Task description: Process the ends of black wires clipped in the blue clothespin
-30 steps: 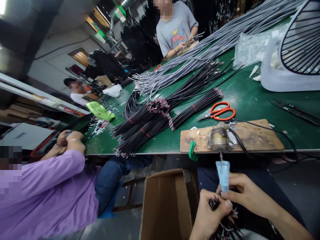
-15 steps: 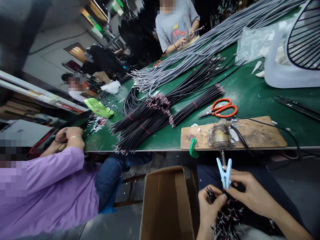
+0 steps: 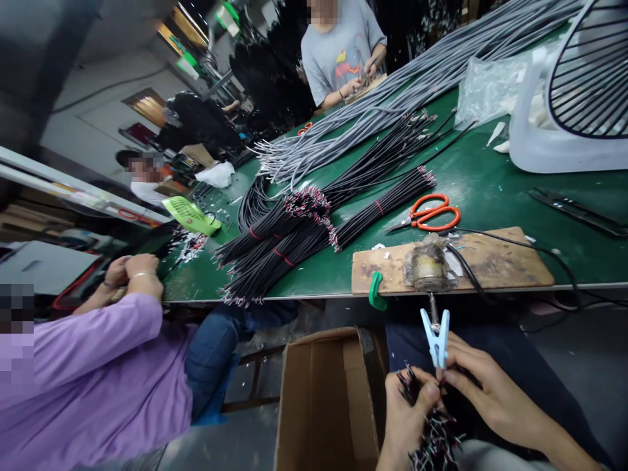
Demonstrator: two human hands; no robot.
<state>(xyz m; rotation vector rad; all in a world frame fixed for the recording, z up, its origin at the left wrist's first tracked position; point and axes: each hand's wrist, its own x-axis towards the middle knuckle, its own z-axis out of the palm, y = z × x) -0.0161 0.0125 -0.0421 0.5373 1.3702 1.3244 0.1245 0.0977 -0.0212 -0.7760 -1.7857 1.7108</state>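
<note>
Down low, in front of the tabletop (image 3: 490, 190) edge, two hands hold wires and a clip.
The left hand (image 3: 407, 415) has its fingers wrapped tight around a bunch of short black wires (image 3: 434, 441) with red and white tips. The right hand (image 3: 485, 392) pinches the bottom of a light blue clip (image 3: 436, 337) that stands up, just beside the bunch. A cardboard box (image 3: 324, 405) sits open to the left. Up on the tabletop lie a wooden board (image 3: 495, 265) and orange scissors (image 3: 432, 214).
</note>
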